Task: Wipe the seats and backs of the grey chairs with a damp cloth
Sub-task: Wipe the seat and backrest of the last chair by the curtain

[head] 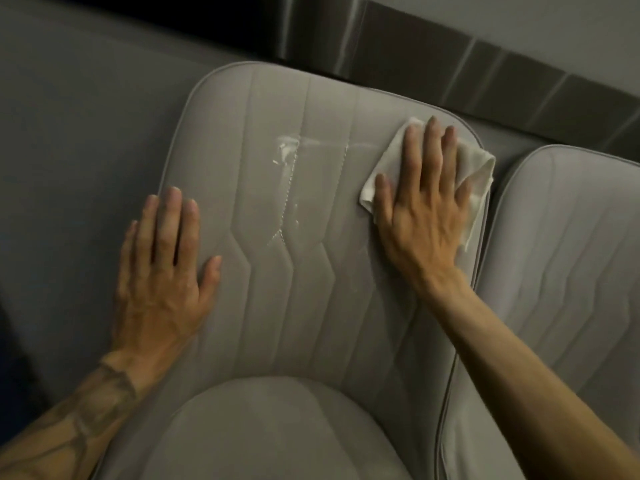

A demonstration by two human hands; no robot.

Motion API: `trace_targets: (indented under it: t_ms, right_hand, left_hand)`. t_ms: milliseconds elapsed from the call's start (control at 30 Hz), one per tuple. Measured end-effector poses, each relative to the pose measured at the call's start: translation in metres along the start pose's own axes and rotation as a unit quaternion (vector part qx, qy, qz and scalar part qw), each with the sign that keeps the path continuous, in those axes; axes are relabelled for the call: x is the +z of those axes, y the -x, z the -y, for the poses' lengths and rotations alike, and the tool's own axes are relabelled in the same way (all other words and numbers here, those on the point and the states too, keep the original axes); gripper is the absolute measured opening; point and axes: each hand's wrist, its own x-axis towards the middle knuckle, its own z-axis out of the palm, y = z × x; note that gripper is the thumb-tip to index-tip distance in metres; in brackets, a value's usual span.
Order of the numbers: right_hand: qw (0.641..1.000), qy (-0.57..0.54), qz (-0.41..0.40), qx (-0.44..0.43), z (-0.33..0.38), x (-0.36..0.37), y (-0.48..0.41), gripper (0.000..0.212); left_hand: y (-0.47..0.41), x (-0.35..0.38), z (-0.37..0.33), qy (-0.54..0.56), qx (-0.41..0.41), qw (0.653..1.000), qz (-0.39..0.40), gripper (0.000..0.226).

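1. Where the view looks down, a grey padded chair back with stitched vertical channels [311, 209] fills the middle; its rounded grey seat cushion [277, 434] shows at the bottom edge.
2. Second grey quilted chair back [571, 254] stands just beside it on the right, partly cut off by the frame edge.
3. Grey floor [69, 133] to the left; a dark tiled skirting strip [485, 71] runs across the top right.
4. Left hand [162, 271], tattooed forearm behind it, lies flat and open on the back's left edge, fingers together, holding nothing.
5. Right hand [426, 202] is spread flat, fingers extended, pressing a white crumpled damp cloth [478, 168] against the back's upper right corner.
6. White smeary streaks [287, 157] mark the upholstery near the upper centre, along a seam, apart from the cloth.
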Motion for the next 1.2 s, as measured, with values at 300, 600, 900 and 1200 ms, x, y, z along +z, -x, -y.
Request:
trace_targets:
  t_ms: [300,600,900,1200]
  right_hand:
    - [0.984,0.029,0.107,-0.136,-0.013,-0.005,0.044,0.064]
    - [0.994,0.017,0.093,-0.063,0.008,-0.008,0.055,0.064]
    - [1.000,0.006,0.014,-0.009,0.004,-0.008,-0.045,0.059]
    - [0.990,0.028,0.056,-0.124,-0.012,-0.010,0.000,0.060]
  left_hand:
    - [0.000,-0.001,0.000,0.009,-0.005,1.000,0.008,0.070]
    - [0.001,0.000,-0.001,0.006,-0.011,1.000,0.005,0.070]
    - [0.001,0.001,-0.002,0.013,-0.013,1.000,0.001,0.070]
    - [0.000,-0.002,-0.003,0.017,-0.024,0.999,0.020,0.071]
